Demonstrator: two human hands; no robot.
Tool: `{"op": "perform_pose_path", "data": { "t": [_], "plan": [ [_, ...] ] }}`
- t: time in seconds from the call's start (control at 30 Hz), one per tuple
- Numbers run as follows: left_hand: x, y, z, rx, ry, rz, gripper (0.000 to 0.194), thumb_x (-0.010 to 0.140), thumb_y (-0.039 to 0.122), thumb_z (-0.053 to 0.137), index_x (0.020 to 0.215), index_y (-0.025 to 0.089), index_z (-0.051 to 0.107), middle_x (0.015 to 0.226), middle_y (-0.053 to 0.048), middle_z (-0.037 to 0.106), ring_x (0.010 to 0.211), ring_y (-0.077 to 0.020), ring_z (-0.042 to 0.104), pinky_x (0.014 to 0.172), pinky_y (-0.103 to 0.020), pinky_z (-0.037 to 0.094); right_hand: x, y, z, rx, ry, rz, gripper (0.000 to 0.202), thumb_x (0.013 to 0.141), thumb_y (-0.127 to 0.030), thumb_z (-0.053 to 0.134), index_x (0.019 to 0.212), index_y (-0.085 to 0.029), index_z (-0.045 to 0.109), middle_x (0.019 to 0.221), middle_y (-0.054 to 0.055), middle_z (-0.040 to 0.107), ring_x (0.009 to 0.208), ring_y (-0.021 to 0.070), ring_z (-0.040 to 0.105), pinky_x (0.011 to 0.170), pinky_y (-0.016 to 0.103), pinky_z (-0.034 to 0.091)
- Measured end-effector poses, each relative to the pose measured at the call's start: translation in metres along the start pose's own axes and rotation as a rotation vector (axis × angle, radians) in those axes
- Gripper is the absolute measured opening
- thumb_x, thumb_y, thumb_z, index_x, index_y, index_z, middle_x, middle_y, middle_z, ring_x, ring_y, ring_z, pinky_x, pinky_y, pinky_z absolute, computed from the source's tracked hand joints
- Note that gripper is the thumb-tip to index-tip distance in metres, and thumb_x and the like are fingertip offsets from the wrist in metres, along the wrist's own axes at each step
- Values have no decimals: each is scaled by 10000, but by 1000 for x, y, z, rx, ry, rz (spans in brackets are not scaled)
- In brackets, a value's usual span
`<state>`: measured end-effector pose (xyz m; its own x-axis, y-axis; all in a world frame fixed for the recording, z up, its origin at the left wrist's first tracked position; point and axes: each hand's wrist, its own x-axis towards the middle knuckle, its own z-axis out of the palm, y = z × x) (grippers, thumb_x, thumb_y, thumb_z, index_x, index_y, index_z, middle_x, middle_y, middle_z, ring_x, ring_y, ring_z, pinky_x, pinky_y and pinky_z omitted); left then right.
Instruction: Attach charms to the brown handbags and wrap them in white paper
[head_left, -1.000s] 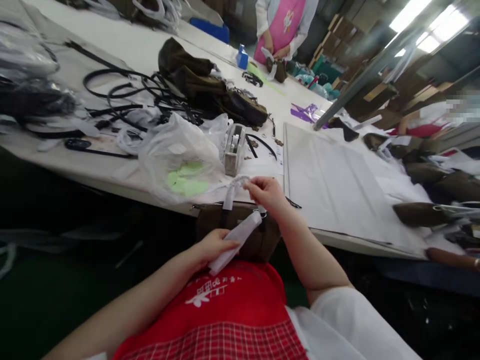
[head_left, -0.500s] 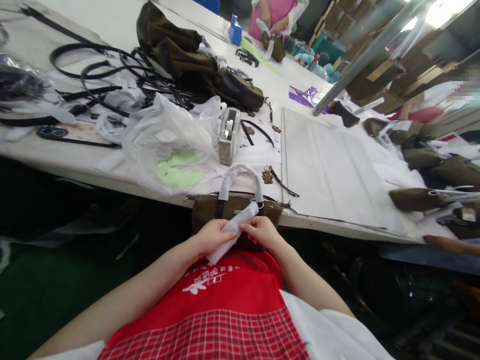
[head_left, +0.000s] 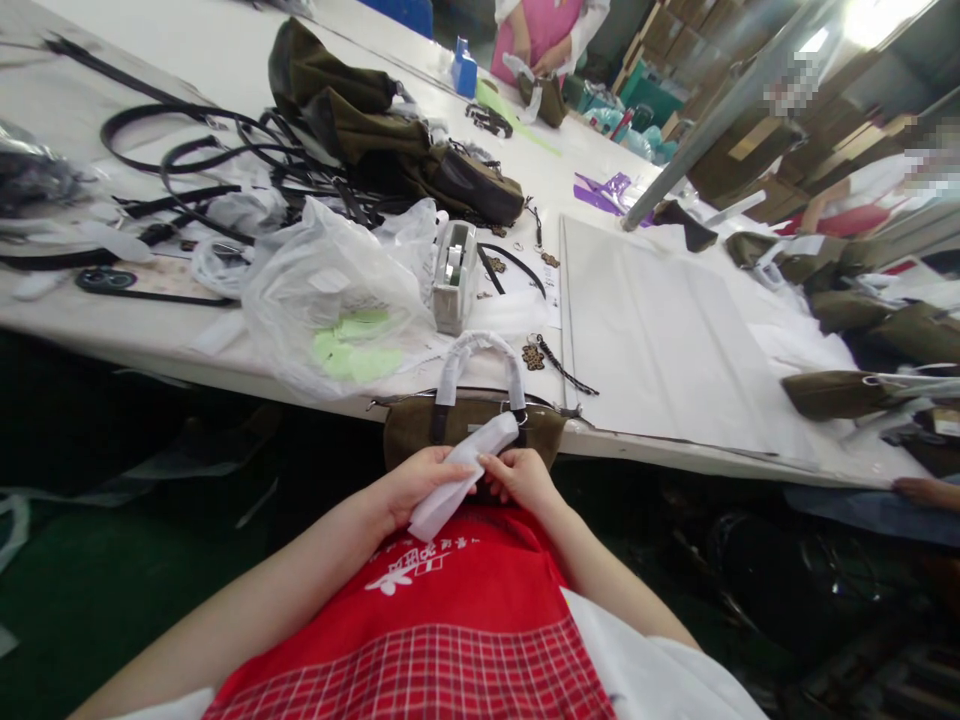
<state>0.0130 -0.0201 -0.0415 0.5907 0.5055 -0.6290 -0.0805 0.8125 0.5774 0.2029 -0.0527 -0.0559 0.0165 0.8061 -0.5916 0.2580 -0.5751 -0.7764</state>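
Observation:
An olive-brown handbag (head_left: 409,425) hangs at the table's front edge against my body, its zip along the top. Its far handle (head_left: 480,345) stands up, wrapped in white. A strip of white wrapping (head_left: 465,475) slants across the bag's front, its upper end by a metal ring. What lies inside the strip is hidden. My left hand (head_left: 424,485) is closed on the strip from the left, thumb on top. At the strip's right edge my right hand (head_left: 525,478) pinches it between thumb and finger; its other fingers curl underneath, partly hidden.
A tape dispenser (head_left: 454,280) stands behind the bag, beside a clear plastic bag (head_left: 322,300) with green pieces. Black straps (head_left: 187,150) and more olive bags (head_left: 390,130) lie further back. At right are a charm (head_left: 534,355) and a white board (head_left: 645,320). Another person works across the table.
My left hand has turned slightly and sits a little lower along the white strip. The right hand's fingers have curled further under it. The bag stays in place.

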Motion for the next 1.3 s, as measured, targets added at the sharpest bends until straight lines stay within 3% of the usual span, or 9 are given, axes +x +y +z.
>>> {"op": "perform_pose_path", "data": {
  "t": [0.17,0.37,0.57,0.67,0.8,0.9,1.1,1.17,1.3],
  "plan": [
    [5,0,-9,-197,-36,-131,172,736,213,739,789,70,660,610,-46,654,480,-89,556,452,-164,424,0,11,7,382,-89,-77,416,670,-536,784,649,-148,635,561,6,645,380,59,476,365,175,306],
    [9,-3,-15,-326,-228,-294,284,842,341,646,803,61,628,563,-37,583,414,-86,509,379,-168,403,4,11,9,513,-177,-83,338,684,-441,803,703,-131,670,614,15,654,430,57,490,408,172,348],
    [-37,11,-27,98,-18,49,593,794,464,696,1262,127,554,882,-88,714,671,-172,663,536,-231,512,-13,-4,10,521,-450,27,346,623,-272,852,901,-137,698,877,50,694,655,107,621,539,186,446],
    [-59,14,-30,319,40,191,756,780,463,703,1424,188,418,1016,-81,706,789,-197,675,674,-299,554,-17,-10,25,631,-455,106,307,703,-346,801,885,-126,689,859,58,688,653,104,618,549,192,454],
    [-63,2,-29,532,232,392,524,840,361,595,1334,191,549,1086,-84,683,776,-186,657,735,-336,557,-9,-10,51,677,-394,163,328,711,-413,780,755,-110,661,668,26,641,510,79,542,470,189,400],
    [-58,-9,-32,581,332,553,349,827,256,521,1120,220,706,1221,-79,635,1011,-231,637,873,-365,539,-8,-12,57,629,-371,160,345,698,-435,778,708,-116,647,600,5,612,455,68,508,431,183,356],
    [-60,-10,-41,503,320,527,274,724,249,579,910,210,776,1278,-98,615,1172,-284,578,1024,-406,450,-27,-61,17,114,-781,7,373,751,-467,753,748,-98,699,587,15,628,453,65,497,432,181,335],
    [-61,-10,-42,446,275,470,309,723,330,608,949,197,774,1302,-119,603,1171,-309,581,991,-406,472,-21,-89,2,33,-686,-141,379,763,-493,733,745,-117,689,561,-6,603,439,65,475,432,187,334],
    [-56,-14,-42,534,347,432,342,713,416,641,933,186,765,1222,-119,656,1123,-315,601,1012,-411,439,32,-147,-15,-48,-162,-469,368,797,-518,644,720,-158,658,543,-19,566,424,82,447,431,213,333]
  ]
}}
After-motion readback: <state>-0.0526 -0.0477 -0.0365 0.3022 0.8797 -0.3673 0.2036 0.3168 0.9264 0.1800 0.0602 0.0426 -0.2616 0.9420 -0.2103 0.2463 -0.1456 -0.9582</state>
